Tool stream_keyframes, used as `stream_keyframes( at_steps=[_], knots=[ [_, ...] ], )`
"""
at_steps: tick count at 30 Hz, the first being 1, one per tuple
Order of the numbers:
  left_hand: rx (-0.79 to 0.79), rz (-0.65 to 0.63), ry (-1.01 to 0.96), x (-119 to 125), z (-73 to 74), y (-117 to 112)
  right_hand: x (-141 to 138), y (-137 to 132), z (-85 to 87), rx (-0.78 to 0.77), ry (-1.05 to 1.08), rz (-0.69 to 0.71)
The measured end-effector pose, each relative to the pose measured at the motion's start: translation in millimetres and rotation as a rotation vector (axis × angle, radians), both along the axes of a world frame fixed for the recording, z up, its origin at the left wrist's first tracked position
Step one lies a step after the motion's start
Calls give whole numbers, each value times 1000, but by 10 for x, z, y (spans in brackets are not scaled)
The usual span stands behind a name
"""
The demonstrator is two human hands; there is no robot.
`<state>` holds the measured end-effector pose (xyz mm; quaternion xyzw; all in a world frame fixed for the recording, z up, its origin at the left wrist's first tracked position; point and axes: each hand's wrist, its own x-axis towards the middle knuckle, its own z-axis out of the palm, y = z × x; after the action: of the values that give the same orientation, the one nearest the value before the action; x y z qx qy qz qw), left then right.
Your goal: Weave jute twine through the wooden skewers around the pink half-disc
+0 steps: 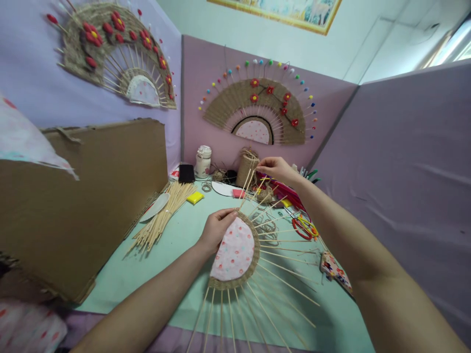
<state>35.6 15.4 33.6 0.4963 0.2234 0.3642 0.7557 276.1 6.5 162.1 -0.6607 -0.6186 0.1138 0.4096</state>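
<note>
A half-round fan base is tilted above the table, covered in white cloth with red and pink dots. Woven twine edges its curve, and thin wooden sticks spread outward from it. My left hand grips the base at its upper edge, thumb on the cloth side. Up by the tips of the topmost sticks, my right hand has its fingers pinched together. Whether a stick end or a strand lies in that pinch is too small to tell.
A bundle of loose sticks and a yellow packet lie left. Scissors and a flowered phone case lie right. Behind stand a white bottle and a twine spool. A cardboard sheet borders the left; finished fans hang behind.
</note>
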Motion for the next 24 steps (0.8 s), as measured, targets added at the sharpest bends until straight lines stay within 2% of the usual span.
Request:
stream_keyframes(
  at_steps=[4, 7, 12, 15, 19, 24],
  knots=[
    [7, 1, 8, 1, -4, -1, -89, -22, 44, 67, -17, -19],
    [-1, 7, 8, 6, -8, 2, -120, -79, 65, 50, -4, -17],
    [-1, 18, 1, 14, -34, 24, 53, -293, -41, 60, 92, -55],
    [25, 32, 1, 14, -48, 39, 236, -434, -233, 16, 276, -60],
    [33, 48, -4, 21, -63, 60, 368, -570, -606, -79, 461, -69],
    [-11, 41, -18, 9, -27, 66, 283, -653, -1018, -154, 476, -94]
  ],
)
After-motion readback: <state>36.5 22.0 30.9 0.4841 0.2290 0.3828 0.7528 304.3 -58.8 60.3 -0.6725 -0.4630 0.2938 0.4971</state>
